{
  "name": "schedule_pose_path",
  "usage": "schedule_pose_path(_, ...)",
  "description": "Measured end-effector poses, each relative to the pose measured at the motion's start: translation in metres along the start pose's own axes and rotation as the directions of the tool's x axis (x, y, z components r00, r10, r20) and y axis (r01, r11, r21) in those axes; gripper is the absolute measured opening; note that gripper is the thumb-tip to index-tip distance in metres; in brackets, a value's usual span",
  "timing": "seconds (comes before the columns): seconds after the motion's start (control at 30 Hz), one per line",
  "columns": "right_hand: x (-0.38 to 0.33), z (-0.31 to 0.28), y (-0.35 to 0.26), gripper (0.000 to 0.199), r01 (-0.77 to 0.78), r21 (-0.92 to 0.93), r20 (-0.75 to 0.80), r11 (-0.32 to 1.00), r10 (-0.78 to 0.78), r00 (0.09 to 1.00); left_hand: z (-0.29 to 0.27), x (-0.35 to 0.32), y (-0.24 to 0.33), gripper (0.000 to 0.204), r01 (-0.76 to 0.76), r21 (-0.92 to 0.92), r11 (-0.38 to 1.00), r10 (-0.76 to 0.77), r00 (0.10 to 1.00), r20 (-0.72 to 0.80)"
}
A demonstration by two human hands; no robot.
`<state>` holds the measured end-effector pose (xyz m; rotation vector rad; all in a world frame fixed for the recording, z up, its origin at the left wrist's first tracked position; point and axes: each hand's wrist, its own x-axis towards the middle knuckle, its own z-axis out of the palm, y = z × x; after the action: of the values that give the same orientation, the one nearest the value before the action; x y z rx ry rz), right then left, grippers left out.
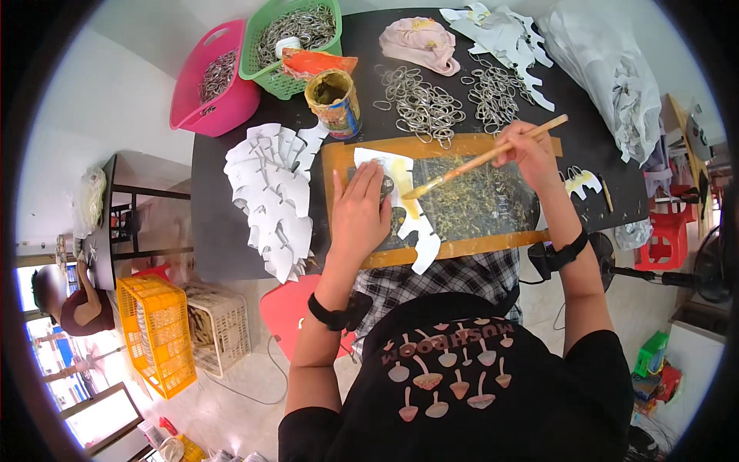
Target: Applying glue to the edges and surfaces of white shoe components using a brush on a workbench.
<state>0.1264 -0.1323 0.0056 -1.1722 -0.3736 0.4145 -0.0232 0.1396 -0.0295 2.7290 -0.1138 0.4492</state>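
My left hand [360, 209] lies with fingers stretched out along the left side of a white cut-out piece [423, 245] with a scalloped edge, pressing it on a glue-smeared board [481, 202] with a brown taped border. In my right hand [528, 156] is a wooden-handled brush [486, 156], slanting down to the left. Its bristles touch the white piece, where a yellowish strip of glue shows. Left of the board lies a heap of white cut-outs [269, 196]. An open, glue-crusted tin [333, 108] stands beyond my left hand.
Metal rings lie in piles [423, 104] at the back of the black table [219, 223], beside a pink cloth [419, 45]. Pink [185, 108] and green [269, 81] baskets hold more metal pieces. A glued cut-out [583, 182] with rings lies right; a plastic bag [604, 69] sits back right.
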Motion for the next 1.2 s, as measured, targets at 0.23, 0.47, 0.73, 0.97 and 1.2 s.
schedule_pose_path(0.23,-0.012,-0.022,-0.003,0.018,-0.095,-0.072,0.369,0.993,0.115,0.922,-0.001,0.001,0.002,0.047,0.009,0.009,1.000,-0.009,1.000,0.006)
schedule_pose_path(0.47,-0.027,-0.007,0.001,0.016,0.006,-0.214,0.130,0.977,0.022,0.991,-0.004,-0.002,0.015,0.043,0.079,-0.052,0.996,-0.086,0.983,-0.164)
schedule_pose_path(0.73,-0.038,-0.020,0.004,0.016,-0.038,-0.214,0.111,0.976,0.063,0.992,-0.006,-0.064,0.047,0.045,-0.210,-0.208,0.955,0.212,0.977,-0.015)
schedule_pose_path(0.97,-0.035,-0.006,0.001,0.018,0.045,-0.079,0.119,0.996,-0.035,0.992,-0.007,-0.068,0.050,0.047,-0.178,-0.170,0.969,0.187,0.982,0.039)
schedule_pose_path(1.2,-0.039,-0.022,-0.005,0.020,-0.003,-0.003,0.295,1.000,0.004,0.955,-0.008,-0.071,0.052,0.037,-0.224,-0.116,0.968,0.233,0.969,0.079)
